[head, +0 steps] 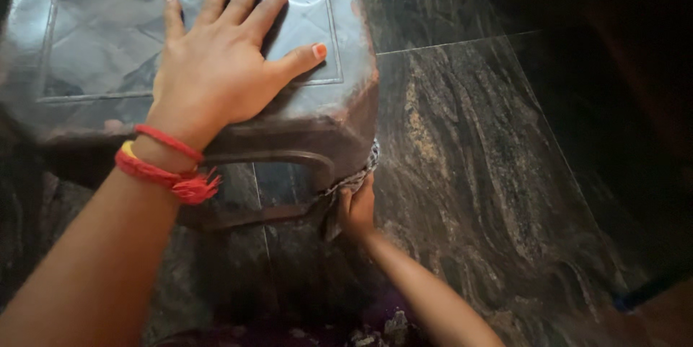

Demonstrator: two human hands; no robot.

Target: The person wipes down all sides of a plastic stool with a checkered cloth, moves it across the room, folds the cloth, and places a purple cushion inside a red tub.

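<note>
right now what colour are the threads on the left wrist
Red wrist threads with a bit of yellow, seen in the head view.

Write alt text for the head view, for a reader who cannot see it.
A person's left hand presses flat on the seat of a dark brown plastic stool, while the right hand holds a grey cloth against the stool's front leg. A red thread band circles the left wrist, and the stool stands on a dark, streaked stone floor.
</note>
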